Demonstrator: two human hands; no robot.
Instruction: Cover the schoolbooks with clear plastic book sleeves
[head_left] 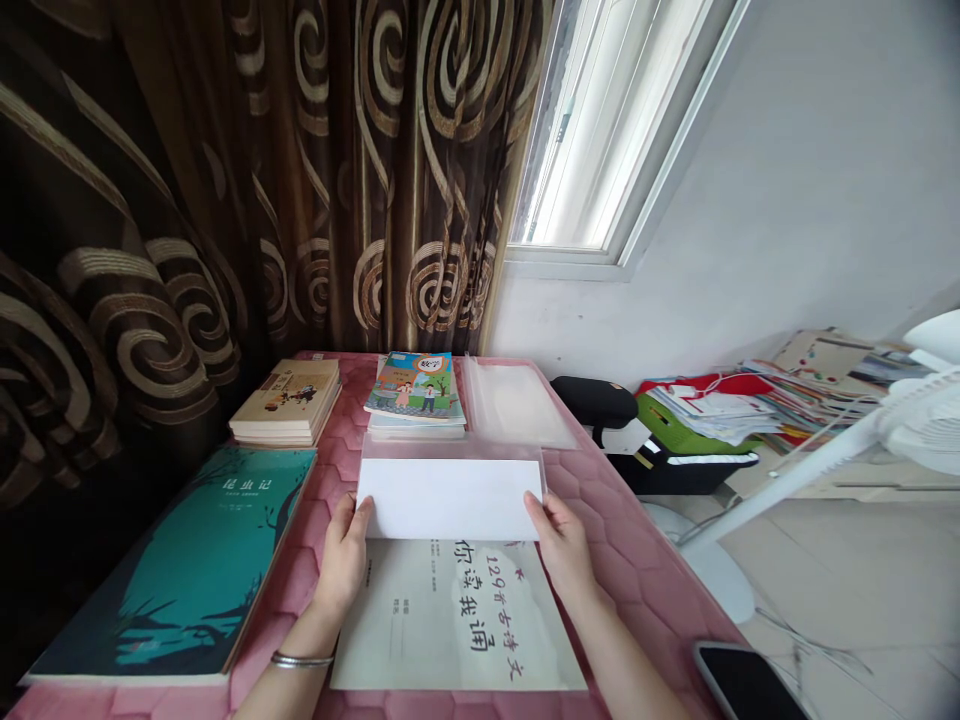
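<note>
My left hand (346,545) is closed on the left edge of a blank white panel (454,500), thumb on top. My right hand (564,545) grips its right edge the same way. A clear plastic cover (450,448) shows beyond the panel's far edge; whether the panel lies inside it I cannot tell. Directly below, between my forearms, a pale book (420,620) lies flat with Chinese lettering on its front. Part of the book is hidden under the white panel.
On the pink quilted table cover (289,590) lie a large teal book (202,570), a stack of tan books (289,395), colourful textbooks (416,385) and clear plastic sleeves (517,400). A phone (750,680) lies at the right edge. A white fan (810,470) stands beyond.
</note>
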